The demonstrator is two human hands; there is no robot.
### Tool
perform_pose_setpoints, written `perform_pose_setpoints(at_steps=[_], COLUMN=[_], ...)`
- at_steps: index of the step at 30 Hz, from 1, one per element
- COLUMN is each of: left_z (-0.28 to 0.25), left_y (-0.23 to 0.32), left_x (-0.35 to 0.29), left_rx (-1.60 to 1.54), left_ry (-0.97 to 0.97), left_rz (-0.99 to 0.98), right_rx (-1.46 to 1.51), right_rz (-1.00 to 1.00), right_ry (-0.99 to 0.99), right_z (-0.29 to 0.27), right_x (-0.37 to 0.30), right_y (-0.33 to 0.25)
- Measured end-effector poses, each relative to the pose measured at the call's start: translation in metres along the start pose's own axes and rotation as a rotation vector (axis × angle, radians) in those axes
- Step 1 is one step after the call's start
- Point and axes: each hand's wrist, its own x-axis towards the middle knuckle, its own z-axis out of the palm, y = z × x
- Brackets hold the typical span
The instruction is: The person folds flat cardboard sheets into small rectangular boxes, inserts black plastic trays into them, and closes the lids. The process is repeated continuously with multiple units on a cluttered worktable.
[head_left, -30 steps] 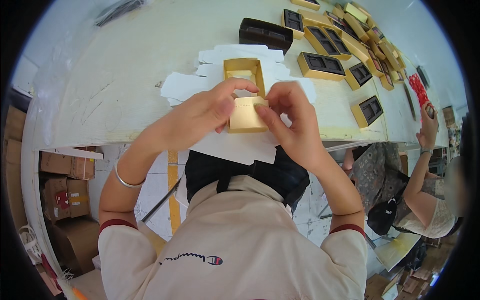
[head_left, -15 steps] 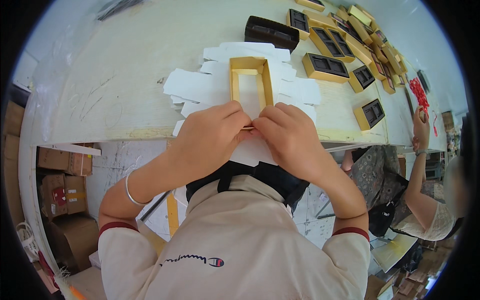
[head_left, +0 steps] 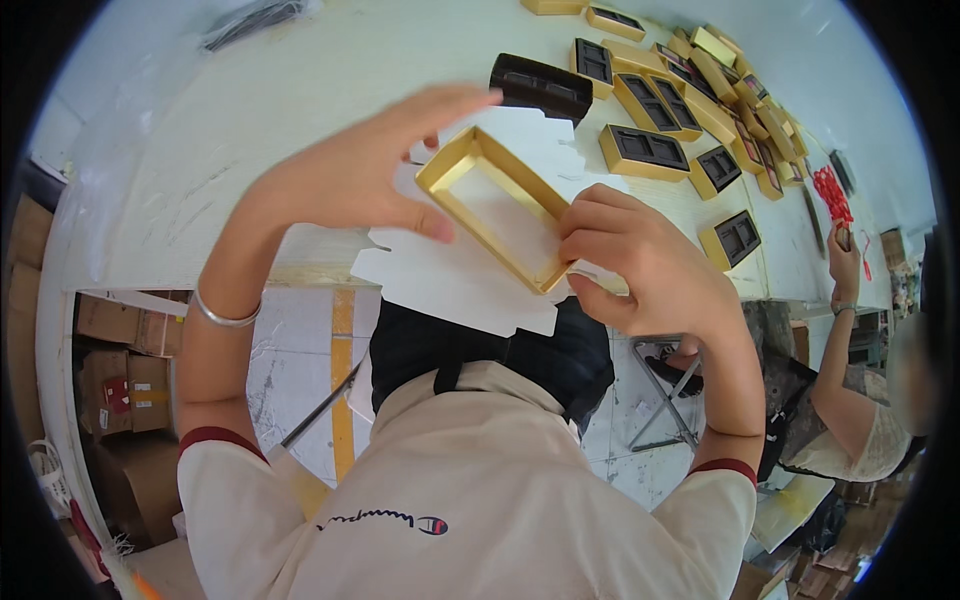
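Note:
A gold rectangular cardboard box [head_left: 518,178] is tilted over a spread of flat white card pieces [head_left: 450,285], with white showing through inside its walls. My right hand [head_left: 645,252] grips the box's near right corner between thumb and fingers. At the far left end, my left hand [head_left: 355,170] is open, thumb and fingers spread around that corner; I see no grip there. Just beyond the cards stands a dark brown plastic tray [head_left: 540,85].
Several gold boxes with black inserts [head_left: 645,150] lie to the right, with a heap of more [head_left: 750,95] behind. A co-worker's hand [head_left: 843,262] holds red cord [head_left: 832,195] at far right. Clear plastic wrapping [head_left: 250,22] lies at back left; cartons [head_left: 135,390] sit below the table.
The gold box has turned, its far end swinging left. My left hand has let go of the near edge and opened out at the far left. My right hand has shifted right with the box.

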Motion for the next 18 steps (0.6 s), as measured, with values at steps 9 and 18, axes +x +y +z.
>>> perform_pose_setpoints(at_steps=[9,18], left_z=[0.043,0.047], left_y=[-0.005,0.003], left_x=[-0.014,-0.015], left_rx=[-0.074,0.006], left_ry=[0.029,0.076], left_rz=[-0.346,-0.27], right_rx=[-0.022,0.0], right_rz=[0.159,0.2], right_ry=[0.273,0.157], right_z=[0.029,0.015], right_x=[-0.006,0.056], right_y=[0.021,0.051])
